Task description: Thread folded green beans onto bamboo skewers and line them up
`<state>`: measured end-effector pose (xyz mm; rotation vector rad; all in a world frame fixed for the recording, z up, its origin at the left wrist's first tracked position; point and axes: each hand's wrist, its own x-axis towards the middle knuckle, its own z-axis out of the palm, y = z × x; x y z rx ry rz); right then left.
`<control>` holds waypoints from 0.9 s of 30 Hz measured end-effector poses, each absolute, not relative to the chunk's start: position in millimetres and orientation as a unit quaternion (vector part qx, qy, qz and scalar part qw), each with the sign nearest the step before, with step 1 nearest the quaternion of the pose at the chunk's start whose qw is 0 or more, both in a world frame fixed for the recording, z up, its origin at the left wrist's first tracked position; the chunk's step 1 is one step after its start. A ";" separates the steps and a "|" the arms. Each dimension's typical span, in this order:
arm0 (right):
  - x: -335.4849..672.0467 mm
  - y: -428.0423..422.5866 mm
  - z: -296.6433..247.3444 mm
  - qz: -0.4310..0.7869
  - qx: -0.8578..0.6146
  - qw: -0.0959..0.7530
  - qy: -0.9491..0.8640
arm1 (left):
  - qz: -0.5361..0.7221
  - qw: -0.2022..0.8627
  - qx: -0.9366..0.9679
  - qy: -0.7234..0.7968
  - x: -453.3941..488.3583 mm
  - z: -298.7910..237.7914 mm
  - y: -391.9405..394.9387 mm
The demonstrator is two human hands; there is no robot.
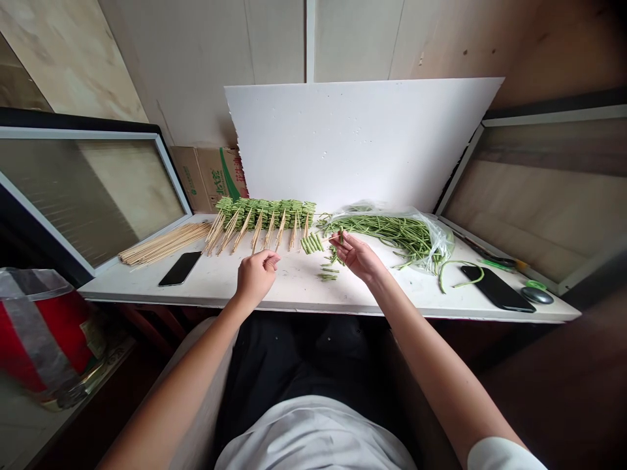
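**Skewer loading at frame center: bean piece is sitting at the tip**

White table (294, 290) is spanning mid-frame. Bean heap (396, 230) is spilling from clear plastic, center right. Loaded skewers (267, 219) are lying stacked left of center, green ends away, bare sticks toward the person. Bare stick bundle (164, 241) is lying further left.

Left hand (255, 277): fingers are curling into a fist, apparently gripping the skewer's bare end; the contact is hiding. Right hand (361, 256): thumb and fingertips are pinching one piece, other fingers are half opening.

Doing it well, my read: keeping the stick rigid, piercing each piece mid-length, square on, fingertips clear of the point.

Working skewer (312, 243) is carrying a short row of green pieces, side by side, crosswise. Loose pieces (328, 277) are lying below it. Held bean piece (341, 233) is looking short and green; can't tell if it's pierced.
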<state>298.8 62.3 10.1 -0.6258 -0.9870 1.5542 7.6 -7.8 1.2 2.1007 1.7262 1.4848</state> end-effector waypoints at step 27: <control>275.4 49.7 13.2 0.562 -0.300 0.648 -0.417 | 0.508 -0.025 0.663 0.549 7.8 4.6 -9.7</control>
